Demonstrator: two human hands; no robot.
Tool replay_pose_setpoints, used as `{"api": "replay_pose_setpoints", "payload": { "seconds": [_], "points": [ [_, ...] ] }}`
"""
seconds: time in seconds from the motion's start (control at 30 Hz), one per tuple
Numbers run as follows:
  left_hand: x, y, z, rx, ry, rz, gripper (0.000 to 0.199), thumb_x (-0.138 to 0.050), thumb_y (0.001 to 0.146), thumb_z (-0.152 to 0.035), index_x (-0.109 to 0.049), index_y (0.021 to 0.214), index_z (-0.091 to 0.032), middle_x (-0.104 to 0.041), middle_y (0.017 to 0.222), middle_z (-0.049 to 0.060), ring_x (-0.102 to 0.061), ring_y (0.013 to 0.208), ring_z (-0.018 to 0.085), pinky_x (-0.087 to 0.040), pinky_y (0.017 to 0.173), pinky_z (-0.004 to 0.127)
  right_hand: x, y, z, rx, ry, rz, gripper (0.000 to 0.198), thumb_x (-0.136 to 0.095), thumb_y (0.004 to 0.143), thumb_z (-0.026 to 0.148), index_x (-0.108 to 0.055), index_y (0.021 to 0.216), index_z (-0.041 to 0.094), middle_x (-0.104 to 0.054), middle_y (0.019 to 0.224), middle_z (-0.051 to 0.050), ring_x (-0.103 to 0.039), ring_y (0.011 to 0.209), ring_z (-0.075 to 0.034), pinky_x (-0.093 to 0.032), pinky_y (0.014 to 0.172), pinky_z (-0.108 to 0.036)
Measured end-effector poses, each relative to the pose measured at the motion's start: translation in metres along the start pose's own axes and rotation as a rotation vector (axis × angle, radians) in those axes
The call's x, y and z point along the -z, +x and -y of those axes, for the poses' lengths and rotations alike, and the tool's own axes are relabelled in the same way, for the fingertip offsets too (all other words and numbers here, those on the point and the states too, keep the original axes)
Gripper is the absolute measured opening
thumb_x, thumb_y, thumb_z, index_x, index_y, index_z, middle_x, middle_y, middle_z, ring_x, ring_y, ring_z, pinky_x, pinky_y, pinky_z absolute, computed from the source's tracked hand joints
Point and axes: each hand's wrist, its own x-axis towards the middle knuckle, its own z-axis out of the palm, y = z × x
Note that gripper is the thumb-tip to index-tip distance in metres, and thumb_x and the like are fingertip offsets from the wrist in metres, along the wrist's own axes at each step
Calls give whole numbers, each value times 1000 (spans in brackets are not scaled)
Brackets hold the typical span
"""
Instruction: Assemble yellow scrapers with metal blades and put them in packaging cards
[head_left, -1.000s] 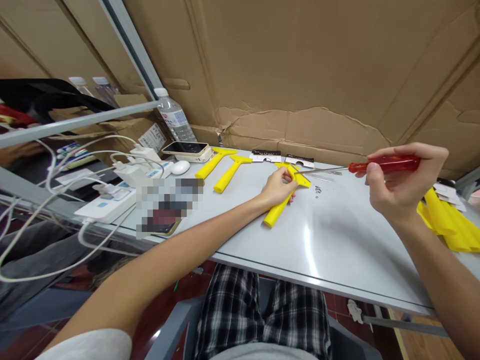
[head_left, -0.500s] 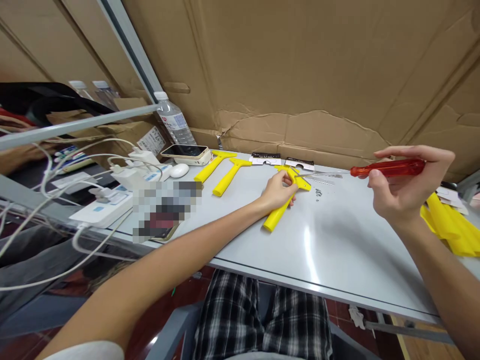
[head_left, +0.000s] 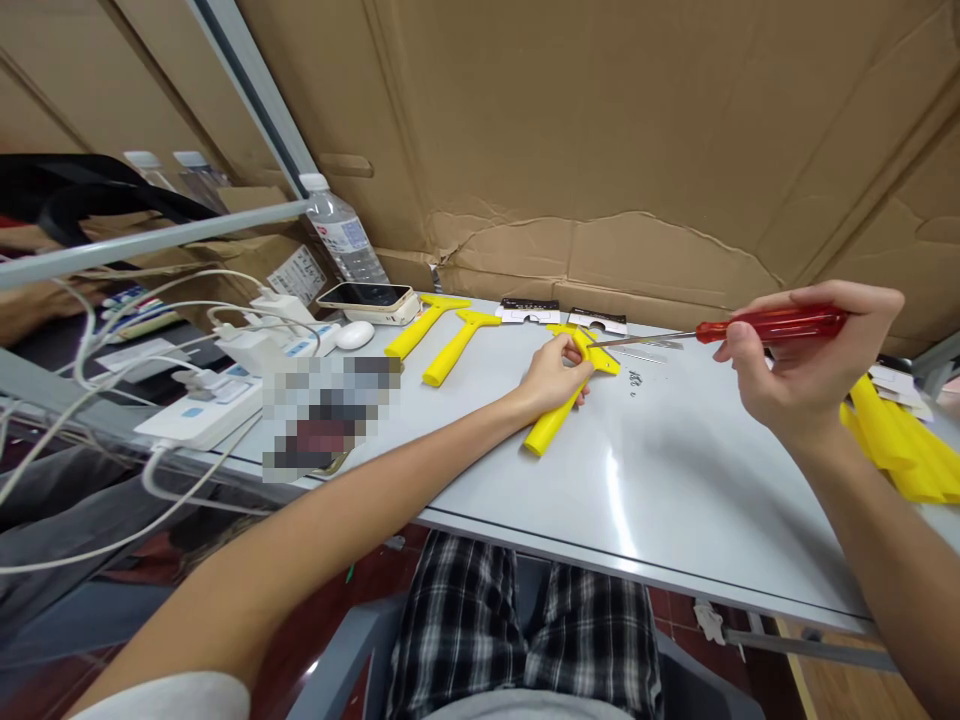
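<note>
My left hand [head_left: 556, 376] grips a yellow scraper [head_left: 549, 428] near its head, with the handle slanting toward me on the table. In my right hand [head_left: 802, 365] is a screwdriver [head_left: 772, 325] with a clear red handle, its shaft pointing left. The screwdriver's tip meets the scraper's head beside my left fingers. Small dark screws [head_left: 634, 380] lie in a loose pile just right of the scraper. Thin metal blades [head_left: 646, 354] rest behind them, partly under the screwdriver's shaft. Two more yellow scrapers, one farther left [head_left: 416, 330] and one nearer [head_left: 454, 350], lie flat.
Black-and-white cards [head_left: 529, 311] lie along the cardboard wall. At the right edge is a heap of yellow scrapers [head_left: 900, 440]. To the left are a phone [head_left: 367, 296], a white mouse [head_left: 355, 335], a water bottle [head_left: 345, 235] and a power strip [head_left: 202, 412] with cables.
The whole view has shifted slightly. My right hand and the screwdriver have turned a little, while the tip stays at the scraper's head. My left hand keeps its grip.
</note>
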Motion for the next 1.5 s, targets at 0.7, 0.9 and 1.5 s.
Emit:
{"api": "replay_pose_setpoints", "payload": {
  "seconds": [0.7, 0.9, 1.5],
  "points": [
    [0, 0, 0, 3, -14, 4, 22, -70, 92, -9, -51, 94, -20, -66, 116, 7, -67, 55, 7, -54, 43, 23, 7, 4, 10, -244, 186, 39, 36, -68, 84, 36, -54, 112, 19, -72, 89, -1, -66, 55, -13, -51, 42, -24],
    [1, 1, 0, -5, -8, -1, 21, -69, 92, -10, -51, 96, -20, -64, 117, 6, -68, 54, 8, -55, 42, 25, 8, 2, 7, -208, 99, 9, 34, -70, 84, 41, -54, 102, 17, -57, 66, 3, -62, 49, -14, -41, 39, -21],
    [1, 5, 6, -24, 5, 15, 22, -70, 93, -11, -50, 95, -20, -65, 114, 7, -68, 54, 9, -55, 42, 25, 2, 3, 10, 98, -188, -144, 42, -81, 78, 33, -60, 108, 14, -61, 104, -2, -66, 74, -2, -51, 61, -15]
  ]
}}
